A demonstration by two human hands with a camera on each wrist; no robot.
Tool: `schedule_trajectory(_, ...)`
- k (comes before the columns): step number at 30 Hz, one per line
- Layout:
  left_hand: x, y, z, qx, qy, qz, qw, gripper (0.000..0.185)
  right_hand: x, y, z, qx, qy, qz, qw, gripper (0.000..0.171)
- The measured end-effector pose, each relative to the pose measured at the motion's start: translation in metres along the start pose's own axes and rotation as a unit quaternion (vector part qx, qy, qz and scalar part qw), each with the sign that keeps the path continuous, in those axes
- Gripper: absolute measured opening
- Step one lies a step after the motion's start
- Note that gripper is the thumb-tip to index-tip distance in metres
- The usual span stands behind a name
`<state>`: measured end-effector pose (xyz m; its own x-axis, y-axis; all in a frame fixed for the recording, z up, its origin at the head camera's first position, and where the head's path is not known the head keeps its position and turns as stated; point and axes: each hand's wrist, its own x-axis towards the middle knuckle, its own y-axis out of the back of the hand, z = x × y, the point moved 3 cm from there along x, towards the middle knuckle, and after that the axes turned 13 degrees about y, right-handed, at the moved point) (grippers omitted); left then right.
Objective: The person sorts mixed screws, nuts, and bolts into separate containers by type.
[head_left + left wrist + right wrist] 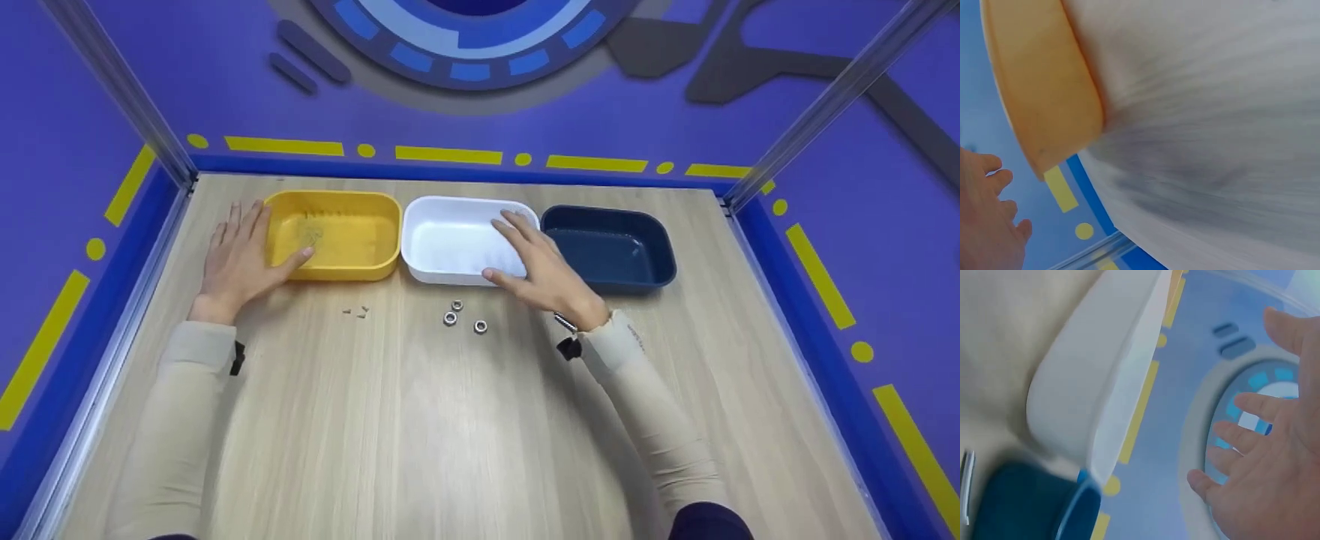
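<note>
Three nuts at 6 o'clock of white bin, screws at yellow bin's 6; bins seem set, these parts left loose outside. Left hand (yellow's 9 o'clock), right hand (white's 3): both spread, gripping nothing.

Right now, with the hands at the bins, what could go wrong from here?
The three metal nuts lie loose in front of the white bin; sliding that bin forward might scatter them.

The tiny screws before the yellow bin look easy to brush away if the left hand sweeps past.

The right hand has its wrist by a slim metal piece, which could get knocked as the arm draws back.
</note>
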<state>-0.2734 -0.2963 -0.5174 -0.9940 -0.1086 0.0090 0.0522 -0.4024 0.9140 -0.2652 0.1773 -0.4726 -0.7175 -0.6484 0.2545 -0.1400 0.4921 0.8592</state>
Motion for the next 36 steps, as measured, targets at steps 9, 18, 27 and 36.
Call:
schedule_trajectory(9,-0.003,-0.009,-0.015,0.004,0.013,-0.017,0.9998,0.116,0.019,-0.030,-0.024,0.035,0.050,0.002,0.998,0.075)
schedule_trajectory(18,-0.002,-0.013,-0.024,0.005,0.021,-0.016,0.9996,0.117,0.029,-0.054,-0.043,0.061,0.083,0.008,0.995,0.067)
schedule_trajectory(27,-0.004,-0.016,-0.029,0.005,0.022,-0.021,0.9995,0.120,0.037,-0.081,-0.057,0.072,0.109,0.014,0.991,0.060)
schedule_trajectory(36,-0.001,-0.017,-0.028,0.013,0.023,-0.022,0.9994,0.124,0.046,-0.106,-0.069,0.089,0.110,-0.002,0.990,0.059)
